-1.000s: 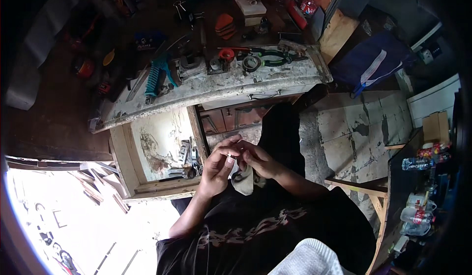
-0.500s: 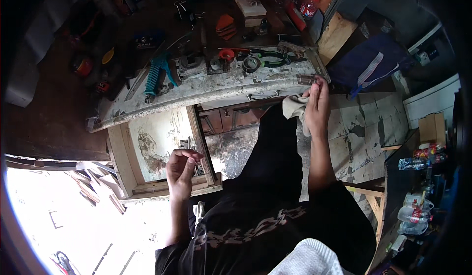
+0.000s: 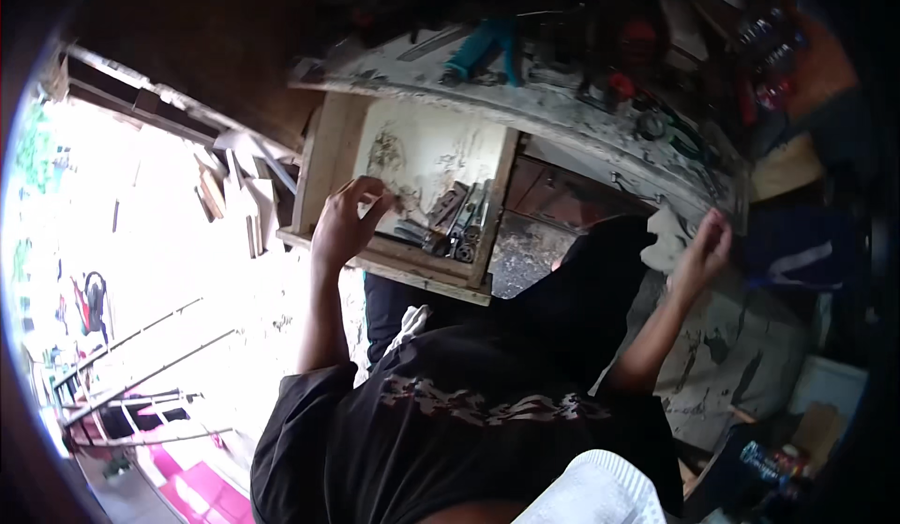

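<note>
My left hand (image 3: 345,224) hovers at the left side of a pulled-out wooden drawer (image 3: 422,278). Its fingers are curved with a gap from the thumb, and nothing shows in them. Inside the drawer, several metal tools and fittings (image 3: 459,222) lie heaped in the front right corner. My right hand (image 3: 701,254) is raised off to the right, below the edge of the worktop, closed with a pale cloth (image 3: 664,241) bunched against it. Whether its fingertips pinch anything else is too blurred to make out.
Above the drawer runs a worn, paint-stained worktop (image 3: 562,112). A teal-handled tool (image 3: 486,51) and green-handled pliers (image 3: 680,135) lie on it. A dark blue bag (image 3: 806,247) is at the right. Wood offcuts (image 3: 246,207) lean at the left.
The view has swung left, bringing the whole drawer and its contents into sight. My left hand has shifted from the drawer's right side to its left. The small brown piece at my right fingertips no longer shows.
</note>
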`<move>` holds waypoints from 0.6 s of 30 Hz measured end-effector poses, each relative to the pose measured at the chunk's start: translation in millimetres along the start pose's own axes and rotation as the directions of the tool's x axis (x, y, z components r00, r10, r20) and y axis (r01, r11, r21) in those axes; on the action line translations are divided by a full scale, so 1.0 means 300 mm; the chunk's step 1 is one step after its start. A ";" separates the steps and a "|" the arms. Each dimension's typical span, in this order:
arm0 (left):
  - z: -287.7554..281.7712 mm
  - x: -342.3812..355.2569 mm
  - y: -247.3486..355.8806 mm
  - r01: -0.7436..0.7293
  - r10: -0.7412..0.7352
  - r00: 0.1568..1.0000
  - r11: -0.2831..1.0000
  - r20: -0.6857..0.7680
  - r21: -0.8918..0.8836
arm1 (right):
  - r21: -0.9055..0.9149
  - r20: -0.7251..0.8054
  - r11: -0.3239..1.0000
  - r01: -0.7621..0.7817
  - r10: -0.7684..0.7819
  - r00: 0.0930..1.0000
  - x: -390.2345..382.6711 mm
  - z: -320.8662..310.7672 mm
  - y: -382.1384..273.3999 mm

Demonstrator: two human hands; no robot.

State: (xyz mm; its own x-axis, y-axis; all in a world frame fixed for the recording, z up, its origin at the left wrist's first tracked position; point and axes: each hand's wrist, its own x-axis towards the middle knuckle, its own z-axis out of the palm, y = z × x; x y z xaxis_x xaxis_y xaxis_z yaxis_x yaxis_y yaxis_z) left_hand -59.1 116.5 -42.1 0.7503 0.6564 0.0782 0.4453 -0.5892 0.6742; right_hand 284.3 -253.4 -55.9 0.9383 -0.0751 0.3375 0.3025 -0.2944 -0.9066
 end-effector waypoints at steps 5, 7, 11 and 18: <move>0.048 0.018 -0.092 -0.054 0.049 0.987 0.998 0.151 0.029 | 0.558 0.769 0.426 -0.712 0.058 0.637 -0.140 -0.036 0.073; 0.096 0.011 -0.113 -0.101 0.093 0.977 0.994 0.190 0.034 | 0.457 0.554 0.749 -0.481 0.183 0.812 -0.215 -0.047 0.132; 0.204 0.015 -0.101 -0.125 0.096 0.976 0.982 0.196 0.141 | 0.580 0.798 0.046 -0.813 0.166 0.579 -0.367 -0.023 0.219; 0.342 0.099 0.023 -0.167 0.093 0.968 0.933 0.234 0.320 | 0.180 0.984 -0.761 -0.623 0.150 0.101 -0.482 -0.043 0.066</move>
State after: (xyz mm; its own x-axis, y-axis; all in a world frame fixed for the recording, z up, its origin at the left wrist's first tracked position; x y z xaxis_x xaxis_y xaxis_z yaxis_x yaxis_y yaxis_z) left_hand 16.5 83.7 -110.3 0.8819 0.4702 -0.0329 0.4460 -0.8099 0.3811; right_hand 152.5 -260.7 -119.3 0.3046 0.8853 -0.3514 -0.7850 0.4423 0.4338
